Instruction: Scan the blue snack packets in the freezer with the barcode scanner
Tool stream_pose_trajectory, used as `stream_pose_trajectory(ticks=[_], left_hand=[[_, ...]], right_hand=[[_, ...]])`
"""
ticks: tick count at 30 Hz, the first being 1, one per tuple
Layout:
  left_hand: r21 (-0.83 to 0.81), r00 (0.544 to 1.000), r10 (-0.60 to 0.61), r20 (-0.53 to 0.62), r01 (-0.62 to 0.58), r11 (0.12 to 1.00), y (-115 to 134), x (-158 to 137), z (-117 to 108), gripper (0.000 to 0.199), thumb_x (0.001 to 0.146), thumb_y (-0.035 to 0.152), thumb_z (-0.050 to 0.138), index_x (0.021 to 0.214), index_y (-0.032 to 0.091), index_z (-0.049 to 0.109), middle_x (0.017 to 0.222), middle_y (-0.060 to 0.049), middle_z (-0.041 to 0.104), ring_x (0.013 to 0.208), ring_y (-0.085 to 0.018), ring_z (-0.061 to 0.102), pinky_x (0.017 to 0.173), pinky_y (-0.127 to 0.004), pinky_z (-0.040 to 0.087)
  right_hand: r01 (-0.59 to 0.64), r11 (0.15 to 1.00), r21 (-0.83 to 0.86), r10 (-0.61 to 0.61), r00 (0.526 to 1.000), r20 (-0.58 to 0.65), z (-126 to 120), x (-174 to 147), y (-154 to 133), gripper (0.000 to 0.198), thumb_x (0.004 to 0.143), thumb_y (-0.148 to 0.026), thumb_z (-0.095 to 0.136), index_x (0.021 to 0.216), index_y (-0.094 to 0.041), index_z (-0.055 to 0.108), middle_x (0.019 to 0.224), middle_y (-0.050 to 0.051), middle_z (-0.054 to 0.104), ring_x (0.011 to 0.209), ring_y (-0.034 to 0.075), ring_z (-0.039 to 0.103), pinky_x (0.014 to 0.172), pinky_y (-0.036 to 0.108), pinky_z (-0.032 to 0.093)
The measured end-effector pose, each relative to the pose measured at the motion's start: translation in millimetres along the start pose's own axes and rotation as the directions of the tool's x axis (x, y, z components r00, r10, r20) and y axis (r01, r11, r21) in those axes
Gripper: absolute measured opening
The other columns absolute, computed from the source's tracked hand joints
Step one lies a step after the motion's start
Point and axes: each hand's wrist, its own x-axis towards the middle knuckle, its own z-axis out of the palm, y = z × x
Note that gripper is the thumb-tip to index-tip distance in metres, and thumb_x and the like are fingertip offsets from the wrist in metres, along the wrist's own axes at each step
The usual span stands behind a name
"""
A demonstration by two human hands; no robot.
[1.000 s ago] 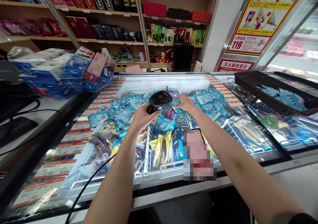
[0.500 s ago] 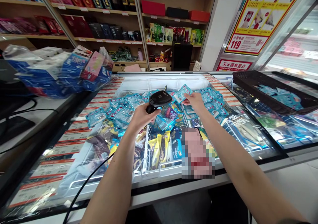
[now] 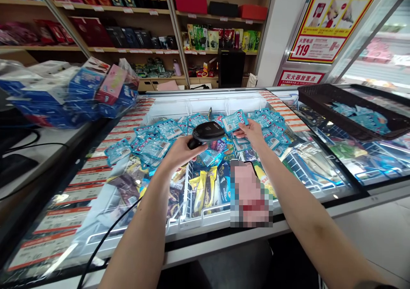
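Observation:
My left hand [image 3: 184, 152] is closed around the handle of a black barcode scanner [image 3: 209, 131], whose head points right. My right hand [image 3: 251, 131] pinches a small blue packet [image 3: 235, 120] by its right edge, with a printed barcode toward me. The packet is just right of the scanner head, a little apart from it. Beneath both hands is the glass top of a chest freezer [image 3: 179, 248]. More blue packets lie in a heap [image 3: 153, 147] on the left and in a second pile [image 3: 272, 128] on the right.
A dark basket [image 3: 320, 109] with blue packets stands at the right. Blue plastic-wrapped boxes [image 3: 86, 84] are on the counter at the left. A blurred pink object [image 3: 250, 186] lies near the front edge. The scanner's cable [image 3: 109, 233] runs down past my left forearm.
The scanner head has turned more to the right, toward the packet. The blue packet in my right hand has tilted flatter, its barcode side showing more. The whole view has shifted slightly.

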Motion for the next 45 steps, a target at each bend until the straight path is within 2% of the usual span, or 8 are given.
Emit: stream_pose_trajectory(ticks=[10, 22, 26, 31, 34, 36, 41, 45], left_hand=[[0.024, 1.0, -0.005, 0.028, 0.005, 1.0, 3.0, -2.2, -0.2, 0.038, 0.072, 0.052, 0.07, 0.086, 0.018, 0.061, 0.053, 0.002, 0.057, 0.048, -0.015, 0.056, 0.047, -0.024, 0.04], [0.043, 1.0, -0.022, 0.016, 0.021, 0.999, 5.1, -2.7, -0.3, 0.04, 0.073, 0.055, 0.069, 0.086, 0.018, 0.059, 0.053, 0.001, 0.058, 0.048, -0.016, 0.057, 0.047, -0.025, 0.04], [0.018, 1.0, -0.015, -0.016, 0.015, 1.0, 3.4, -1.6, 0.6, 0.04, 0.072, 0.054, 0.07, 0.086, 0.018, 0.06, 0.054, 0.001, 0.059, 0.048, -0.016, 0.058, 0.048, -0.026, 0.041], [-0.005, 0.998, -0.014, -0.053, 0.014, 1.0, 2.7, -1.7, -0.1, 0.038, 0.072, 0.052, 0.07, 0.084, 0.017, 0.061, 0.055, 0.0, 0.057, 0.046, -0.014, 0.053, 0.046, -0.025, 0.039], [-0.039, 0.998, -0.016, -0.061, 0.014, 0.999, 1.0, -1.3, -1.7, 0.037, 0.072, 0.051, 0.07, 0.083, 0.017, 0.061, 0.055, 0.0, 0.057, 0.047, -0.013, 0.052, 0.046, -0.024, 0.038], [-0.056, 0.998, -0.008, -0.061, 0.005, 0.998, -1.1, -0.6, -3.0, 0.036, 0.073, 0.05, 0.069, 0.083, 0.016, 0.061, 0.055, 0.001, 0.057, 0.048, -0.013, 0.053, 0.047, -0.024, 0.039], [-0.043, 0.997, 0.005, -0.081, -0.009, 0.999, -8.0, 2.7, -5.3, 0.034, 0.073, 0.048, 0.069, 0.084, 0.016, 0.062, 0.053, 0.001, 0.056, 0.048, -0.015, 0.055, 0.049, -0.024, 0.04], [-0.059, 0.982, -0.02, -0.186, 0.009, 0.998, -14.6, 5.8, -6.7, 0.035, 0.071, 0.047, 0.071, 0.085, 0.016, 0.063, 0.056, 0.001, 0.058, 0.049, -0.014, 0.056, 0.048, -0.024, 0.041]], right_hand=[[0.06, 0.99, -0.125, -0.056, 0.998, 0.031, 0.9, -1.0, 7.0, 0.02, 0.087, -0.033, 0.067, 0.093, -0.021, 0.052, 0.056, -0.005, 0.066, 0.059, 0.017, 0.073, 0.046, 0.019, 0.055], [0.082, 0.991, -0.103, -0.079, 0.996, 0.033, -0.9, -1.6, 8.6, 0.023, 0.086, -0.035, 0.067, 0.094, -0.021, 0.051, 0.057, -0.003, 0.068, 0.058, 0.017, 0.073, 0.046, 0.019, 0.055], [0.091, 0.987, -0.132, -0.094, 0.995, -0.015, -0.2, -3.2, 5.9, 0.03, 0.086, -0.04, 0.065, 0.105, -0.02, 0.053, 0.062, -0.002, 0.069, 0.062, 0.018, 0.074, 0.052, 0.023, 0.058], [0.098, 0.965, -0.243, -0.135, 0.981, -0.139, -3.6, -2.9, -2.5, 0.055, 0.085, -0.044, 0.062, 0.129, -0.015, 0.048, 0.064, 0.002, 0.07, 0.061, 0.024, 0.072, 0.053, 0.033, 0.058], [0.1, 0.915, -0.392, -0.198, 0.955, -0.219, -12.2, -1.7, -7.7, 0.061, 0.088, -0.044, 0.055, 0.138, -0.012, 0.042, 0.067, 0.006, 0.071, 0.052, 0.024, 0.067, 0.055, 0.037, 0.056], [0.088, 0.851, -0.519, -0.257, 0.93, -0.264, -20.6, -0.7, -10.4, 0.058, 0.09, -0.044, 0.051, 0.137, -0.011, 0.043, 0.07, 0.008, 0.071, 0.053, 0.023, 0.065, 0.063, 0.04, 0.056], [-0.022, 0.597, -0.802, -0.443, 0.824, -0.353, -42.2, 2.0, -15.2, 0.047, 0.092, -0.036, 0.042, 0.126, -0.006, 0.052, 0.088, 0.016, 0.07, 0.088, 0.03, 0.067, 0.089, 0.046, 0.048], [-0.13, 0.504, -0.854, -0.489, 0.772, -0.407, -50.7, 1.0, -16.4, 0.05, 0.089, -0.029, 0.043, 0.134, -0.007, 0.045, 0.108, 0.021, 0.064, 0.103, 0.033, 0.061, 0.091, 0.049, 0.046]])
